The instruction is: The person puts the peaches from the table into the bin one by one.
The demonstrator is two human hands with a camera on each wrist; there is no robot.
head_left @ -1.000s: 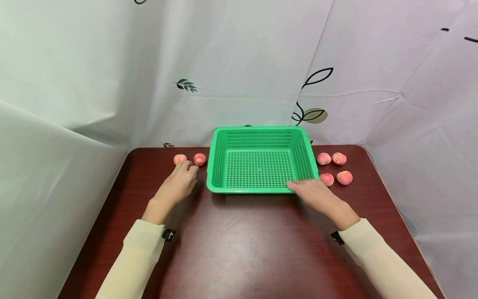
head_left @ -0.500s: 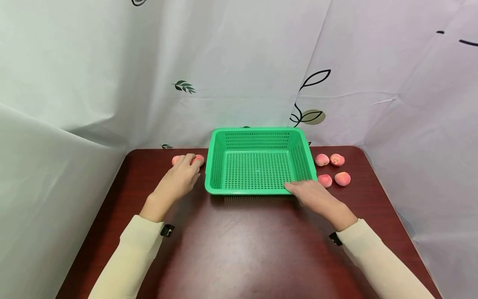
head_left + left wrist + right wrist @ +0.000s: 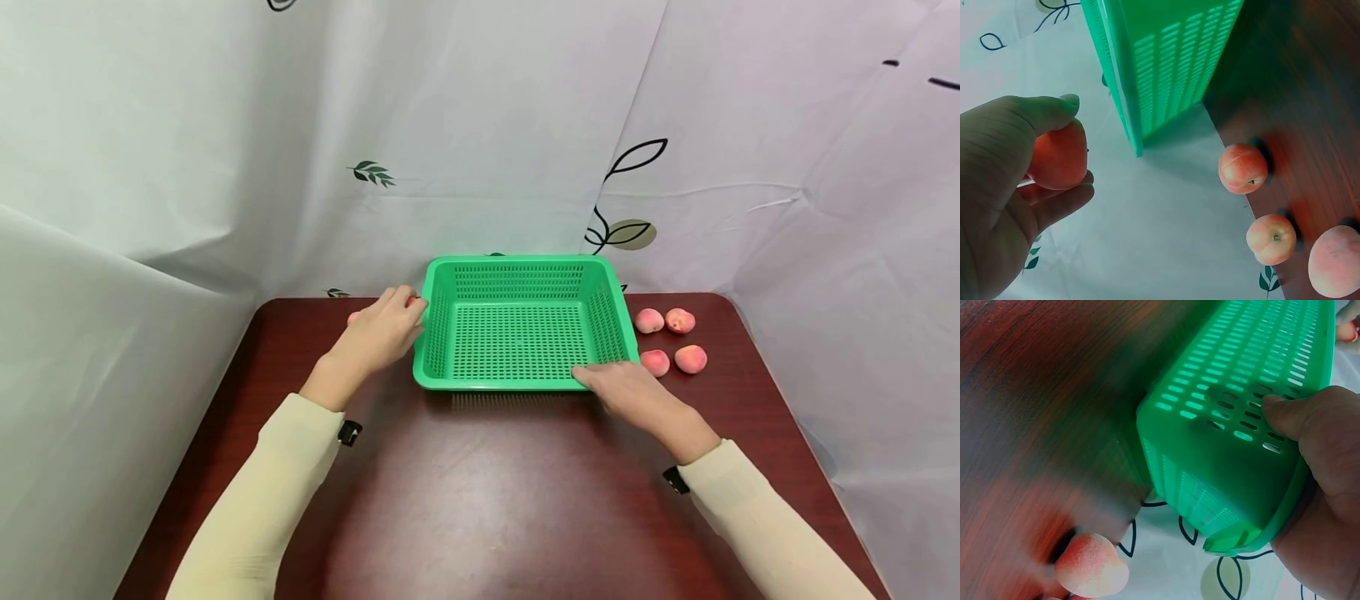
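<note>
My left hand (image 3: pixel 381 332) holds a peach (image 3: pixel 1060 157) between thumb and fingers, above the table and beside the left rim of a green plastic basket (image 3: pixel 517 385). In the left wrist view, the basket wall stands just past the fingertips, apart from the peach. My right hand (image 3: pixel 637 398) grips the basket's rim near its front right corner; in the right wrist view the thumb (image 3: pixel 1285 414) presses on the perforated wall. Under the left hand, most of the peaches on that side are hidden in the head view; one peach (image 3: pixel 353 317) shows at its edge.
Left of the basket, several peaches (image 3: pixel 1244 169) rest on the dark red wooden table (image 3: pixel 480 500). To its right lie several more peaches (image 3: pixel 691 359). White patterned sheeting (image 3: pixel 480 125) hangs close behind the table and along both sides.
The left hand reached among the peaches on the left, took hold of one, and has lifted it rightward to the basket's left rim. My right hand stays on the basket.
</note>
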